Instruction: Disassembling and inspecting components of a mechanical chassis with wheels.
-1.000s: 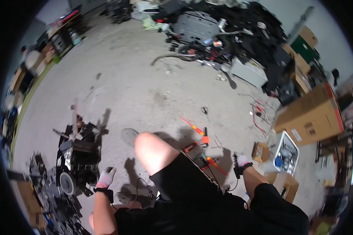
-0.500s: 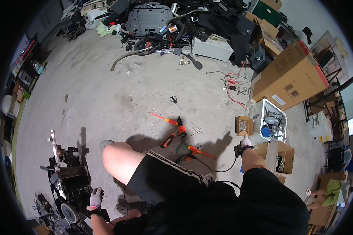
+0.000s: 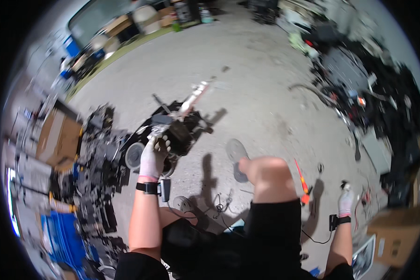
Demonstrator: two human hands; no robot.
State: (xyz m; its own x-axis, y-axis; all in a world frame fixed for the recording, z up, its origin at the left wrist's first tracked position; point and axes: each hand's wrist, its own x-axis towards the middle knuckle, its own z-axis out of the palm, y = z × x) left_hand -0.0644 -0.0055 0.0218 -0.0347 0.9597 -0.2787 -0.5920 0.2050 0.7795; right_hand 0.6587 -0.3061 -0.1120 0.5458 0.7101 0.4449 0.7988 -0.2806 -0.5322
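Both my hands wear white gloves with pink cuffs. My left hand reaches onto a black wheeled machine with grey wheels and a pale upright bar. Its fingers are curled at the machine's near edge and appear to grip it, though blur softens the contact. Far to the right, my right hand is held out over the floor. Its fingers are drawn together, with something small and dark at their tips that I cannot make out. Between my right knee and that hand lies an orange-and-red screwdriver.
Dark mechanical parts crowd the left floor, near a cardboard box and a blue crate. A scrap pile fills the right side. A large carton and a white bin stand at lower right.
My view has swung left, bringing the wheeled machine nearer the middle. My left hand has moved up onto the machine. My right hand has come away from the small box of hardware.
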